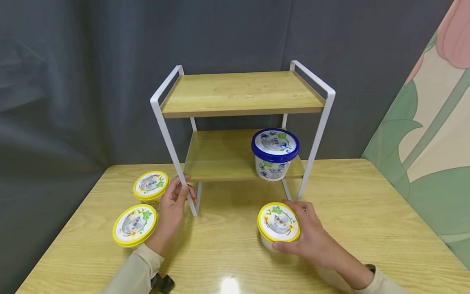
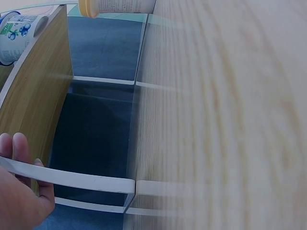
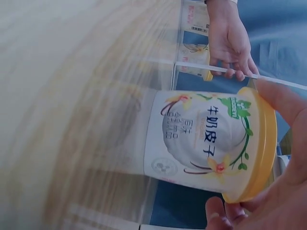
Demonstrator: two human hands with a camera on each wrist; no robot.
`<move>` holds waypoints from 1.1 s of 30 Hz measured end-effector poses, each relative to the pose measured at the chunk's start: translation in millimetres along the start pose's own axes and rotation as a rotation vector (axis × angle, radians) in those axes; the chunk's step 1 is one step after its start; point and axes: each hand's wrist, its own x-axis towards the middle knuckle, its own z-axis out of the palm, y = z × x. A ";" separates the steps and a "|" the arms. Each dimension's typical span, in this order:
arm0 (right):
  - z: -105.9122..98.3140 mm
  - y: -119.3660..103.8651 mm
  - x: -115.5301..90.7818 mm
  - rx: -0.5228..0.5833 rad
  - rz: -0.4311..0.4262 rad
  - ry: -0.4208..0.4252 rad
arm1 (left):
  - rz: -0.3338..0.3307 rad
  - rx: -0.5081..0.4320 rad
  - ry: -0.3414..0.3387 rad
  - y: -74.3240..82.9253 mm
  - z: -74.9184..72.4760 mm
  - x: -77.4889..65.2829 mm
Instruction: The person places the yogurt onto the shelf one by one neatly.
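In the head view, my left hand (image 1: 175, 204) grips the front left leg of a two-tier shelf (image 1: 242, 112), its thumb and fingers around the white metal (image 2: 72, 177). My right hand (image 1: 313, 237) holds a yellow-lidded tub (image 1: 279, 222) by the lid's rim, thumb at the near side and fingers at the far side. Flowers and green leaves decorate the tub's white wall (image 3: 201, 139) in the right wrist view, and its base is right at the tabletop. On the lower board (image 1: 220, 157) stands a blue-lidded tub (image 1: 275, 153), near the right end.
Two more yellow-lidded tubs, one behind (image 1: 150, 185) and one nearer (image 1: 134, 226), stand left of my left forearm. A small black object (image 1: 167, 284) lies by the left sleeve. A dark curtain (image 1: 235, 36) hangs behind the wooden table (image 1: 220, 249); a flowered panel (image 1: 437, 134) borders the right.
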 end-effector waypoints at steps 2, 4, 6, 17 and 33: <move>0.4 -1.4 0.9 -0.002 0.017 0.014 | -0.005 0.004 -0.001 1.4 -0.4 1.2; 1.3 -3.0 1.5 -0.001 0.034 0.029 | -0.012 0.009 -0.001 2.6 -0.9 1.8; 2.7 -4.4 1.9 0.002 0.045 0.044 | -0.020 0.012 0.001 3.4 -1.7 2.1; 0.0 -5.0 4.0 0.035 0.090 -0.001 | -0.018 0.007 0.002 3.9 -3.3 1.7; -30.4 17.8 9.3 0.219 0.005 -0.335 | -0.037 0.015 -0.002 3.3 1.3 -0.5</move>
